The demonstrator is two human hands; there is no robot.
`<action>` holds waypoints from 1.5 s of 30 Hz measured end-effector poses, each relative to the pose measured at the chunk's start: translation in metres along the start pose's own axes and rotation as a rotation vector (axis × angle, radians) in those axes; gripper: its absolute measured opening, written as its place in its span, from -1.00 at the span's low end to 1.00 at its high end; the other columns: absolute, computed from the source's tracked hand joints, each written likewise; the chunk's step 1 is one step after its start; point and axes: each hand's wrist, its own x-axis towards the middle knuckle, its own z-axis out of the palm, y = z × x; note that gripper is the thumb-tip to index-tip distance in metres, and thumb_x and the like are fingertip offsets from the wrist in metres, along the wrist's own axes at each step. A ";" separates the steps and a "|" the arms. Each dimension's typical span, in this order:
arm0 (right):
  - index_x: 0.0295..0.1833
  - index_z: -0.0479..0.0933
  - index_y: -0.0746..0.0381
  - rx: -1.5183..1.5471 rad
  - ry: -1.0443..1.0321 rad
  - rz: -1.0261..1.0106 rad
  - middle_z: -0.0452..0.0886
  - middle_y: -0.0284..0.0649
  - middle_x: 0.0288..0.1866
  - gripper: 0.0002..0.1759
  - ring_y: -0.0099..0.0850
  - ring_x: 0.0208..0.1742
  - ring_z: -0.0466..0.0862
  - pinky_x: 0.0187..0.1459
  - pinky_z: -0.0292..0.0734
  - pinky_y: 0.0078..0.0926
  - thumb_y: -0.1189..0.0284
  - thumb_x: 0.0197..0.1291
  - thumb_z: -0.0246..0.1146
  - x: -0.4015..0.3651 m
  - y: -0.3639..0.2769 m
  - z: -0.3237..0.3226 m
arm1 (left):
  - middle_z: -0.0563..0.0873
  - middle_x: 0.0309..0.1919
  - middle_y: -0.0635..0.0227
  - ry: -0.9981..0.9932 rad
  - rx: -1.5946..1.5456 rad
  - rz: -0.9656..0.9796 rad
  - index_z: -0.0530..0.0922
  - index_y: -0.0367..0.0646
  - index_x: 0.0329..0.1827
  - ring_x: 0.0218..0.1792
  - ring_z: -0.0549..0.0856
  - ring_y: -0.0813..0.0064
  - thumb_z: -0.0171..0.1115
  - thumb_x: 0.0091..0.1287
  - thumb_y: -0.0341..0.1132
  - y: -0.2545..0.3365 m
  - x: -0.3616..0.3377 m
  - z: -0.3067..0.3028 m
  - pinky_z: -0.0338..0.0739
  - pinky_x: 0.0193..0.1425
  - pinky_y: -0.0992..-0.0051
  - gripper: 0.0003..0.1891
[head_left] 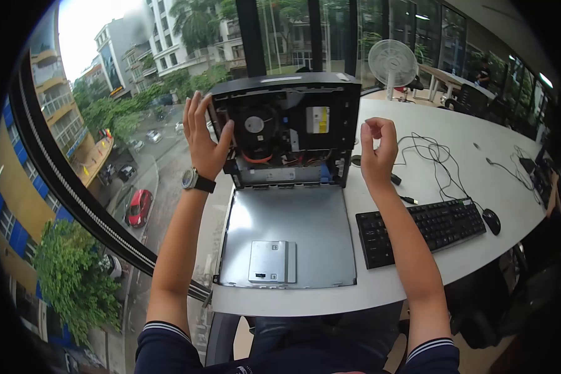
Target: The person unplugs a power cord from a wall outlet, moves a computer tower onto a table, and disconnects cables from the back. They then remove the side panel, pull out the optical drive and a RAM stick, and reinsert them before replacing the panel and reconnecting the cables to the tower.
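Observation:
A black computer case (287,134) stands upright on the table, its open side facing me, with a fan, a drive with a yellow and white label and some cables inside. My left hand (207,134) is at the case's left edge, fingers raised and thumb apart, holding nothing. Beside the right edge is my right hand (378,146), its fingers curled towards the thumb; whether it touches the case or holds anything is hard to tell. A flat metal side panel (318,230) lies in front of the case, with a small metal bracket plate (272,262) on it.
To the right on the white table (480,137) are a black keyboard (430,227), a mouse (491,221) and tangled cables (439,159). A white fan (393,64) stands behind the table. A window runs along the left. Part of another person's arm shows at the far right.

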 end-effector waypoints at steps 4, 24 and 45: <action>-0.22 0.64 0.25 0.014 -0.489 -0.070 0.67 -0.22 -0.34 -0.88 -0.32 -0.45 0.69 -0.39 0.57 -0.39 0.42 0.28 0.40 -0.020 -0.061 0.042 | 0.34 0.58 0.12 -0.127 -0.500 -0.526 0.27 -0.17 0.61 0.63 0.21 0.14 0.27 0.47 0.14 -0.070 -0.028 0.016 0.01 0.69 0.20 -0.20; -0.07 0.66 0.23 -0.051 -0.496 -0.407 0.78 -0.20 -0.33 -0.80 -0.23 -0.36 0.77 -0.31 0.64 -0.36 0.58 0.18 0.40 -0.083 -0.023 0.190 | 0.69 -0.05 0.32 -0.420 -1.080 -0.670 0.46 -0.26 0.34 -0.06 0.62 0.62 0.24 0.34 0.44 -0.081 -0.060 0.057 0.51 -0.04 0.62 -0.11; -0.06 0.82 0.22 -0.162 -0.331 -0.465 0.84 -0.27 -0.38 -0.81 -0.64 -0.44 0.77 -0.36 0.59 -0.69 0.54 0.20 0.47 -0.086 -0.006 0.207 | 0.71 0.02 0.05 -0.313 -1.213 -0.603 0.50 -0.46 0.31 0.03 0.74 0.37 0.31 0.20 0.50 -0.058 -0.065 0.031 0.67 0.09 0.51 0.05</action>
